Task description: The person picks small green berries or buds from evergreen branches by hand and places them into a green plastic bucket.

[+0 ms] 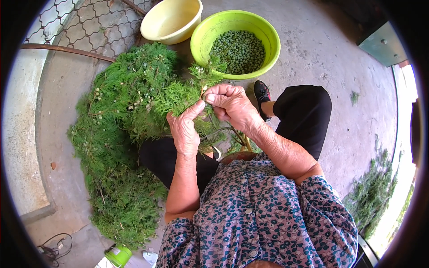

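Observation:
My left hand (186, 129) is closed around a leafy conifer branch (179, 97) with scale-like green foliage, probably cypress or arborvitae. Thumb and fingers of my right hand (231, 104) pinch together at the branch's stem, beside a pale cone; whether a cone lies between the fingertips is hidden. Just beyond the hands stands a lime-green plastic basin (273, 55), and small round green cones (238, 52) cover its bottom. A big heap of cut conifer branches (117, 117), dotted with pale cones, lies on the floor to the left.
A cream plastic basin (171, 20) stands beside the green one, near a metal lattice (83, 26). More cut branches (370, 189) lie at the right. A small green bucket (119, 256) and a cable (60, 248) are at the lower left. My black shoe (262, 97) is near the basin.

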